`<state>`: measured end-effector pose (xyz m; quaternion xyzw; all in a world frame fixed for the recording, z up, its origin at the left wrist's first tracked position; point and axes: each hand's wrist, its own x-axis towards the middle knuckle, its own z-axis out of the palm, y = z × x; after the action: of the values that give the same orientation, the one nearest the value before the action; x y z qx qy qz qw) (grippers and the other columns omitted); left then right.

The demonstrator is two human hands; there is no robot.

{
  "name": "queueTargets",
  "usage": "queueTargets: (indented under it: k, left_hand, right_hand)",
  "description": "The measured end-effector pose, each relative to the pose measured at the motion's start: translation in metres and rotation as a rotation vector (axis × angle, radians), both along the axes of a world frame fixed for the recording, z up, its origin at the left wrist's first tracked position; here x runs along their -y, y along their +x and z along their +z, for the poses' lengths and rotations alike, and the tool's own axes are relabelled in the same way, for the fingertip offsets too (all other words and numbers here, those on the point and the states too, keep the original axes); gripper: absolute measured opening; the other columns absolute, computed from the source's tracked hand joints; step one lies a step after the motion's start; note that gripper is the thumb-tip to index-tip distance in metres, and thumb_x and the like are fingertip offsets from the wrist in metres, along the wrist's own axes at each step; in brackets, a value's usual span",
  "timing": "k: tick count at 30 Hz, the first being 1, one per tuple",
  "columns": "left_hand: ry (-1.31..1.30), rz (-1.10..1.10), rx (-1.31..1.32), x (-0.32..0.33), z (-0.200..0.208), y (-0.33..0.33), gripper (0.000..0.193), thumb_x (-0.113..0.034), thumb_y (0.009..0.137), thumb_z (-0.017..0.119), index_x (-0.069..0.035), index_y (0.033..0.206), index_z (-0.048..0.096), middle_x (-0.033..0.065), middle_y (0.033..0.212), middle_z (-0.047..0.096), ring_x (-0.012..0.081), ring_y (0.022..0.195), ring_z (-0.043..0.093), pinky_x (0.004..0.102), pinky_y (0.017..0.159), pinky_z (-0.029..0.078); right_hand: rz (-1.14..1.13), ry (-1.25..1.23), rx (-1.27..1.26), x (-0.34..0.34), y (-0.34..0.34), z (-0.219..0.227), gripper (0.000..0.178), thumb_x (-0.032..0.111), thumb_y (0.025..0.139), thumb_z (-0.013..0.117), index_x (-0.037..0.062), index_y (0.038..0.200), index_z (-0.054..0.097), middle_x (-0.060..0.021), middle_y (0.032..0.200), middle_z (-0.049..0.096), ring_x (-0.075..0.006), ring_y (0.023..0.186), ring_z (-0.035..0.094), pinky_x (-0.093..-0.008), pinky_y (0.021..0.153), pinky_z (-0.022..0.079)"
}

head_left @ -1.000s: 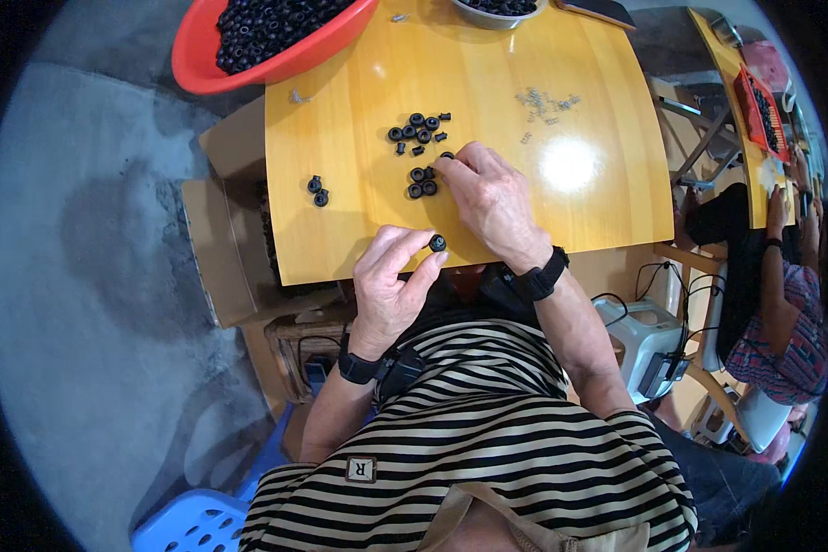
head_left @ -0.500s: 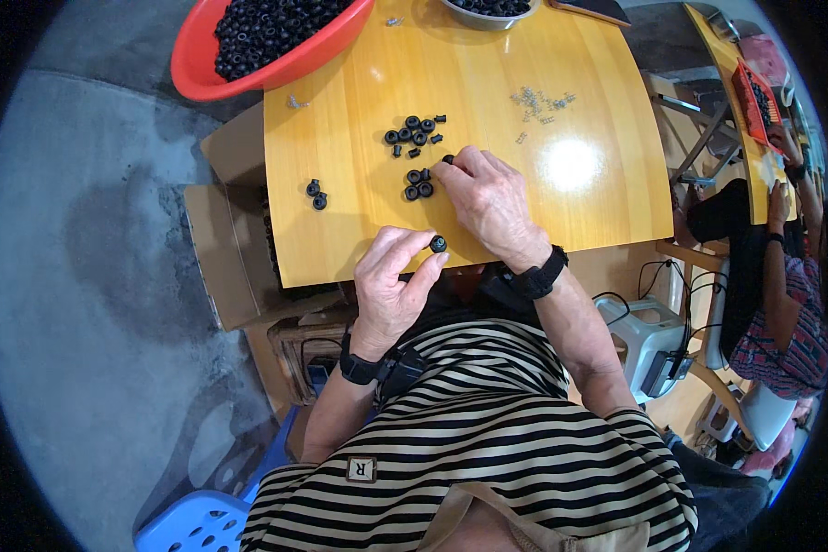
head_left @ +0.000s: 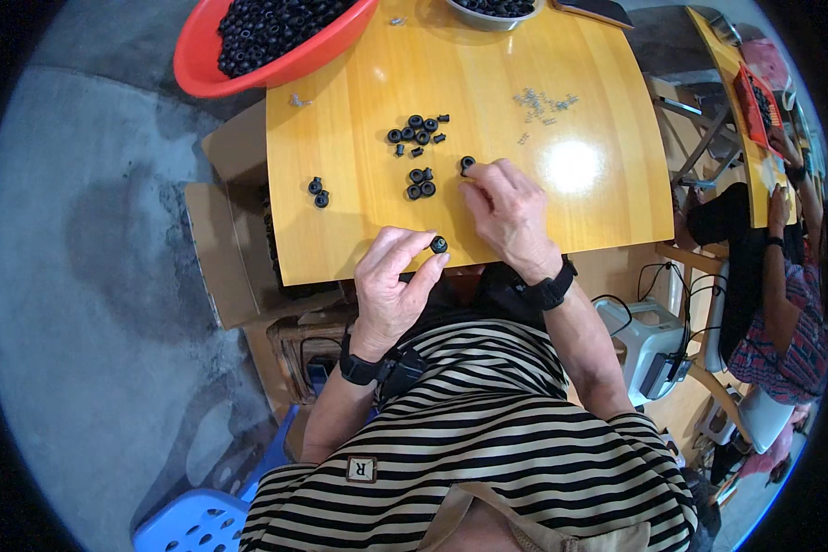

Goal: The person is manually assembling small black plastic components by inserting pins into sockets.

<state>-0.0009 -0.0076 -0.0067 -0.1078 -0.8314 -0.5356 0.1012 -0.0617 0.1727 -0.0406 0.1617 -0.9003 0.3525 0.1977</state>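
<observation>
My left hand [head_left: 391,285] is pinching a small black round piece [head_left: 439,245] between thumb and fingertips, just above the table's near edge. A pale green mark shows on its upward face. To the right, my right hand [head_left: 511,212] has its fingers bent together, tips at a black ring-shaped piece [head_left: 467,163] on the yellow wooden table [head_left: 598,202]. The hand hides part of that contact. Left of it lies a small cluster of black ring-shaped pieces [head_left: 420,184]. Beyond sits a larger group of black rings and spool-shaped pieces [head_left: 417,132].
A red basin [head_left: 193,60] heaped with black pieces stands at the far left, a grey bowl [head_left: 489,18] of them at the back. Small silvery bits [head_left: 543,106] lie far right; a few black pieces [head_left: 318,193] lie left. Another person [head_left: 782,285] works at a table on the right.
My right hand has shifted right, away from the small cluster, and the black ring-shaped piece at its fingertips has moved right too. My left hand keeps its pinch in place.
</observation>
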Motion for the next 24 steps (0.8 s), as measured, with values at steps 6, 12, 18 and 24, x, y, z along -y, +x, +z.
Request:
queueTargets:
  k: [6,12,18,24]
  left_hand:
    - [-0.001,-0.010,-0.002,-0.001,0.000,0.001,0.025,0.000,0.074,0.076,0.001,0.098,0.070,0.0089,0.086,0.065,0.0180,0.076,0.061,0.0282,0.070,0.049]
    - [0.016,-0.020,0.001,-0.001,0.001,0.000,0.026,0.000,0.074,0.077,0.001,0.099,0.069,0.0092,0.087,0.065,0.0183,0.077,0.061,0.0283,0.071,0.050]
    - [0.005,-0.024,-0.007,0.000,0.000,0.000,0.025,0.000,0.074,0.077,0.001,0.098,0.069,0.0100,0.088,0.065,0.0195,0.079,0.062,0.0288,0.072,0.050]
    - [-0.155,-0.144,-0.123,0.000,0.002,-0.016,0.023,-0.002,0.075,0.075,0.001,0.096,0.068,0.0153,0.114,0.065,0.0281,0.108,0.061,0.0376,0.088,0.046]
  right_hand:
    - [-0.160,-0.031,0.068,0.003,0.009,0.003,0.021,0.017,0.075,0.080,0.0058,0.087,0.066,-0.0061,0.070,0.059,-0.0209,0.058,0.061,-0.0334,0.055,0.050]
    - [-0.275,0.126,0.133,0.014,0.001,0.005,0.026,0.028,0.075,0.080,0.0077,0.083,0.066,-0.0045,0.070,0.062,-0.0217,0.060,0.061,-0.0346,0.056,0.048]
    - [-0.307,0.096,0.129,0.014,-0.001,0.001,0.017,0.021,0.078,0.076,0.0080,0.082,0.065,-0.0052,0.071,0.063,-0.0239,0.062,0.062,-0.0351,0.058,0.048]
    - [-0.114,0.012,0.080,-0.002,0.003,0.005,0.011,0.012,0.078,0.074,0.0068,0.083,0.066,-0.0074,0.074,0.062,-0.0270,0.062,0.061,-0.0365,0.058,0.048]
